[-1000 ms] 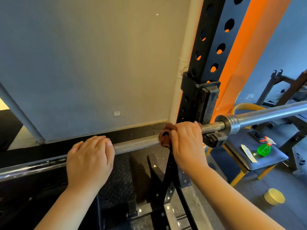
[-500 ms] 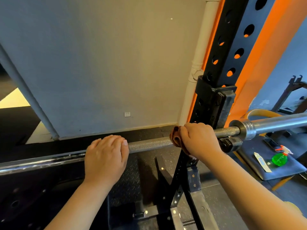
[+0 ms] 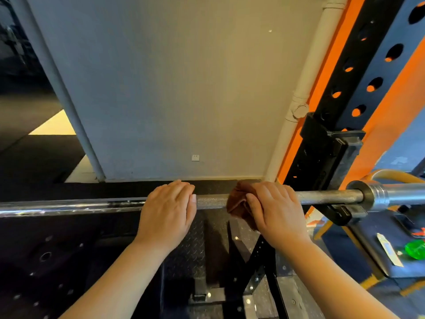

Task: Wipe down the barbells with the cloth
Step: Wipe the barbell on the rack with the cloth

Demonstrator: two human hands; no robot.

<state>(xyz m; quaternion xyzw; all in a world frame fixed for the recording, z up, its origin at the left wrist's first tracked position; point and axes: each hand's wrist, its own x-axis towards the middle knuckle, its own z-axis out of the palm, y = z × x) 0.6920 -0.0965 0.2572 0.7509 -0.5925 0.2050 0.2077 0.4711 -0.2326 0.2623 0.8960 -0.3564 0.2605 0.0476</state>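
No legible text or labels.

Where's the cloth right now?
Head view, right of centre: the cloth sits on the barbell under the right hand, just left of the rack post.

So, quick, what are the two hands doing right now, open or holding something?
Left hand: grips the barbell.
Right hand: holds the cloth against the barbell.

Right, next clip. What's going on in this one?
A person is wiping a barbell that sits on a rack. The right hand wraps a brown cloth around the bar, close to the rack's hook. The left hand grips the bare bar just beside it, apart from the cloth. A green bottle sits on a bench at the far right.
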